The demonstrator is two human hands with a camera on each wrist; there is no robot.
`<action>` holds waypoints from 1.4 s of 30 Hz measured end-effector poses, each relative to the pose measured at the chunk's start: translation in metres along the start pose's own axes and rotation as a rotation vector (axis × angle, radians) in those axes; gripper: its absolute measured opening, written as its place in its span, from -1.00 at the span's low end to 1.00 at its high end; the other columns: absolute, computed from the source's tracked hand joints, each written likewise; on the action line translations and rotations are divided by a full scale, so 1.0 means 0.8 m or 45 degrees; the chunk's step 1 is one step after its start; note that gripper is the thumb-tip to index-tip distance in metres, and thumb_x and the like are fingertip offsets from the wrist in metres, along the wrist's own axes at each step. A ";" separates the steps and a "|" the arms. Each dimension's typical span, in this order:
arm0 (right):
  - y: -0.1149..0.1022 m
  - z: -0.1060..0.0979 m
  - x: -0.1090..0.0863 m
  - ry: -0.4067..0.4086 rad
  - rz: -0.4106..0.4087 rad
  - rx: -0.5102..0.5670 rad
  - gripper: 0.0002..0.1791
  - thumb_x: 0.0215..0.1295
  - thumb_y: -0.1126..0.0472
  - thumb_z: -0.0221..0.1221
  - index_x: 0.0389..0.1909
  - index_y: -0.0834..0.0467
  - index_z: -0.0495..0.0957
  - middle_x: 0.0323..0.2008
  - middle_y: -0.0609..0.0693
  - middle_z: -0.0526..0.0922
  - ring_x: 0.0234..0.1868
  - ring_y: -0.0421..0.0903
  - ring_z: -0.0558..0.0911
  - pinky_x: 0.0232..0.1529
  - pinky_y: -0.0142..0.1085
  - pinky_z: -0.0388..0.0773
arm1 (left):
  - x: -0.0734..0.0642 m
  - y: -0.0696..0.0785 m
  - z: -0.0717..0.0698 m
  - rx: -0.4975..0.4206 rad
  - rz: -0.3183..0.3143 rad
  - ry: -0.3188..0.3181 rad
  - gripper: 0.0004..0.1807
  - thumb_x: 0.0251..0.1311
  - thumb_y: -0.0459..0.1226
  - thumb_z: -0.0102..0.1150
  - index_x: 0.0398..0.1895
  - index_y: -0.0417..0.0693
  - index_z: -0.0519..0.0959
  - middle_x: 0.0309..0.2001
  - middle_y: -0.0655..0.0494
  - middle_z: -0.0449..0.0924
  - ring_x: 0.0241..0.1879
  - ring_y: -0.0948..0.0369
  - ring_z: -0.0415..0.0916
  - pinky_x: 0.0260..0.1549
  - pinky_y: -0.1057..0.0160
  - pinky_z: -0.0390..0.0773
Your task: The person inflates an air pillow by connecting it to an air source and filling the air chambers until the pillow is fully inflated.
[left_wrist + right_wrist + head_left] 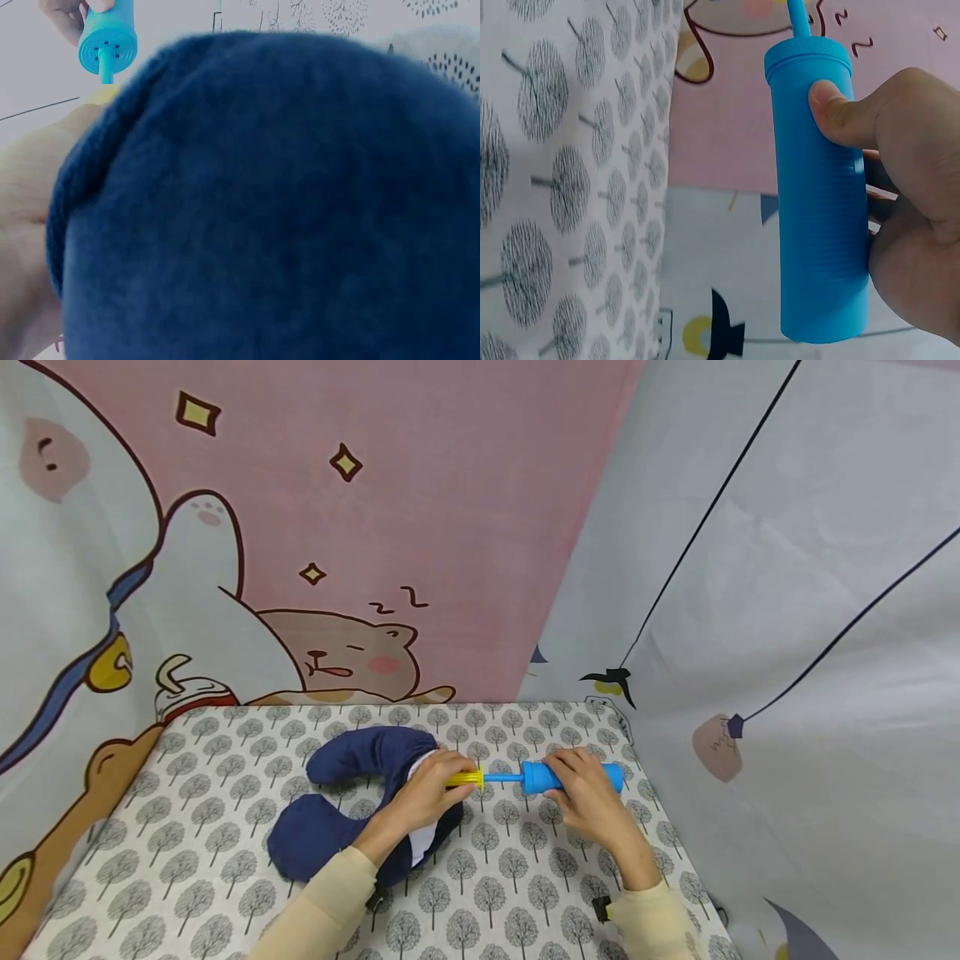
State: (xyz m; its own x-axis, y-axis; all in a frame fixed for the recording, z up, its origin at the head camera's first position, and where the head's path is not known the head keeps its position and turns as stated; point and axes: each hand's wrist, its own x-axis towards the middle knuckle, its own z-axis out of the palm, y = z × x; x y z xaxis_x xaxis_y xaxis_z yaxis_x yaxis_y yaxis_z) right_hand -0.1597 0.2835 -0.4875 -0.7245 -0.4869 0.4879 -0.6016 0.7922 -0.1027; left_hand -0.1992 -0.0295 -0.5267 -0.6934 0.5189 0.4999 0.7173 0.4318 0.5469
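A blue hand pump (534, 777) is held level above the table, its thin blue rod drawn out between the barrel and a yellow ribbed handle (467, 778). My left hand (429, 789) grips that handle. Around the barrel curl the fingers of my right hand (588, 797); in the right wrist view the thumb presses along the blue barrel (821, 217). Below and beside my left hand lies a navy U-shaped neck pillow (352, 814) with a white patch at its curve. Its blue cloth (277, 202) fills most of the left wrist view and hides the left fingers.
The table (187, 852) has a white cloth printed with grey trees. Behind it hangs a pink curtain (465, 527) with cartoon animals, and a pale printed curtain (810, 610) stands along the right side.
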 end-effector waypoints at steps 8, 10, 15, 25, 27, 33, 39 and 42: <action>-0.031 0.019 0.022 0.003 -0.051 -0.018 -0.42 0.17 0.27 0.68 0.20 0.31 0.74 0.12 0.19 0.81 0.15 0.21 0.72 0.26 0.16 0.68 | 0.002 0.014 -0.008 0.038 -0.059 -0.061 -0.82 0.50 -0.30 0.46 0.07 -0.14 0.80 -0.01 0.00 0.85 -0.05 0.09 0.69 0.04 0.08 0.70; -0.035 0.023 0.026 -0.008 -0.060 -0.019 -0.41 0.18 0.25 0.68 0.22 0.30 0.74 0.12 0.18 0.81 0.15 0.18 0.72 0.26 0.13 0.68 | 0.002 0.015 -0.008 0.040 -0.059 -0.063 -0.82 0.50 -0.30 0.46 0.07 -0.15 0.80 -0.01 -0.02 0.84 -0.06 0.08 0.69 0.03 0.08 0.70; -0.041 0.027 0.030 -0.032 -0.071 -0.021 -0.42 0.26 0.19 0.65 0.26 0.27 0.73 0.16 0.12 0.80 0.19 0.15 0.71 0.28 0.10 0.67 | 0.001 0.013 -0.008 0.023 -0.019 -0.040 -0.82 0.47 -0.32 0.48 0.05 -0.16 0.80 -0.03 -0.04 0.85 -0.09 0.08 0.69 -0.01 0.09 0.71; -0.010 0.004 0.006 -0.067 0.076 0.023 -0.42 0.29 0.18 0.61 0.29 0.25 0.72 0.25 0.20 0.78 0.31 0.27 0.70 0.42 0.28 0.59 | 0.002 0.011 -0.008 0.008 -0.006 -0.018 -0.82 0.45 -0.31 0.49 0.03 -0.14 0.81 -0.05 0.00 0.86 -0.10 0.10 0.69 -0.03 0.11 0.71; 0.000 -0.002 -0.001 -0.061 0.085 0.026 -0.42 0.30 0.21 0.60 0.30 0.27 0.72 0.25 0.22 0.78 0.30 0.28 0.70 0.43 0.30 0.57 | 0.002 0.013 -0.009 0.015 -0.039 -0.039 -0.83 0.48 -0.29 0.48 0.04 -0.14 0.81 -0.03 0.00 0.86 -0.08 0.09 0.70 0.00 0.10 0.72; 0.029 -0.018 -0.020 -0.012 0.084 0.014 -0.40 0.23 0.31 0.62 0.28 0.31 0.72 0.22 0.25 0.79 0.28 0.31 0.70 0.39 0.35 0.55 | 0.004 0.017 -0.010 0.034 -0.090 -0.066 -0.82 0.48 -0.27 0.48 0.05 -0.12 0.82 -0.03 0.02 0.87 -0.06 0.11 0.70 0.03 0.11 0.71; 0.051 -0.036 -0.035 -0.013 0.125 0.019 -0.40 0.25 0.36 0.58 0.31 0.35 0.69 0.24 0.32 0.77 0.26 0.37 0.68 0.37 0.37 0.52 | 0.004 0.016 -0.010 0.014 -0.093 -0.066 -0.81 0.48 -0.28 0.49 0.06 -0.12 0.82 0.00 0.02 0.87 -0.05 0.10 0.71 0.02 0.10 0.71; 0.056 -0.042 -0.037 -0.025 0.155 0.014 -0.40 0.28 0.35 0.57 0.34 0.35 0.68 0.26 0.31 0.77 0.26 0.35 0.68 0.37 0.34 0.51 | 0.003 0.015 -0.009 0.004 -0.091 -0.065 -0.81 0.49 -0.28 0.47 0.07 -0.12 0.82 -0.01 0.01 0.86 -0.06 0.10 0.70 0.01 0.11 0.70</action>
State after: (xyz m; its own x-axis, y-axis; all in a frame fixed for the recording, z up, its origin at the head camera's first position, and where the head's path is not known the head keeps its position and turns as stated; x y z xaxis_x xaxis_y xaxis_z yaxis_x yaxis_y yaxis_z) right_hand -0.1536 0.3458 -0.4771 -0.7990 -0.3943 0.4540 -0.5121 0.8419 -0.1701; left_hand -0.1931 -0.0283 -0.5142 -0.7385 0.5235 0.4249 0.6665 0.4715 0.5775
